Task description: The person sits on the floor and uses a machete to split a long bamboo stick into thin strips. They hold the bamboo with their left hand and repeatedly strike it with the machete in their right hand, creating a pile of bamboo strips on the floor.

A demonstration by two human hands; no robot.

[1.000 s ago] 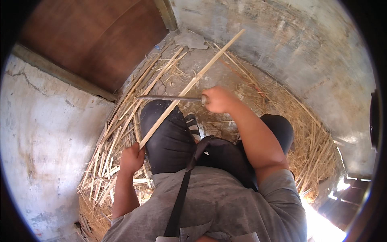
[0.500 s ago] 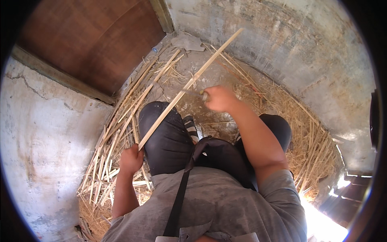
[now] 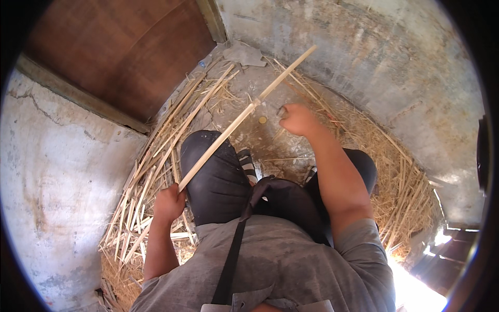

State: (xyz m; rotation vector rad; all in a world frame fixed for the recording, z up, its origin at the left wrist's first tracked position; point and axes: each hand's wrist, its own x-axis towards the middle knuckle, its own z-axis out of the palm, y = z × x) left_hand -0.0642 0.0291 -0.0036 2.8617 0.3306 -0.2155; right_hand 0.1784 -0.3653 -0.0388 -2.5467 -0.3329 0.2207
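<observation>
A long, pale bamboo strip [image 3: 221,139] slants up and to the right across my left knee, with a joint partway along it. My left hand [image 3: 170,204] is closed round its lower end, beside my left thigh. My right hand [image 3: 300,120] is a fist to the right of the strip, apart from it. It grips a knife [image 3: 281,111]; only a small part shows at the fist, and the blade cannot be made out now.
Split strips [image 3: 156,156] lie heaped along the left wall. Fine shavings [image 3: 382,177] and more strips pile up at the right. A small round yellowish piece [image 3: 262,119] lies on the floor between my feet and the far wall. A brown wooden panel [image 3: 119,52] stands at upper left.
My right hand with the knife has moved right and slightly up, away from the strip. The strip's far end has dipped a little. My left hand stays nearly still.
</observation>
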